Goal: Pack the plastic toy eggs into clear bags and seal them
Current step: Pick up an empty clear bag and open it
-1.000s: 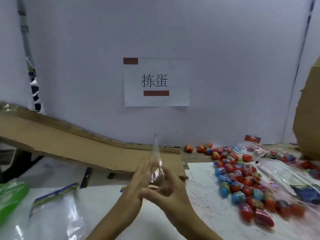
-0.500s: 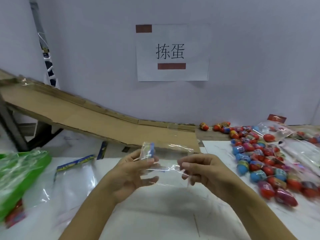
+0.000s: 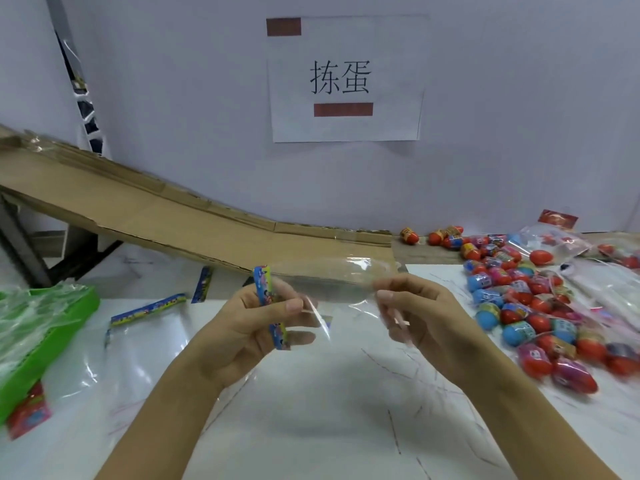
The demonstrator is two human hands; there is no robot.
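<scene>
So, both hands up over the white desk [image 3: 311, 427], stretching one clear bag [image 3: 332, 289] sideways between them. Left hand [image 3: 249, 327] pinching the end with the colourful header strip [image 3: 268, 303], thumb on top; right hand [image 3: 426, 313] curled onto the opposite edge of the film. Probably pulled taut like that to part the layers and find the mouth before loading. Nothing inside it yet. Toy eggs [image 3: 530, 306] heaped just off to the right, within easy reach; spare bags [image 3: 138, 334] lying flat on the left beside a green tray [image 3: 52, 348]. Cardboard ramp [image 3: 156, 216] behind.
</scene>
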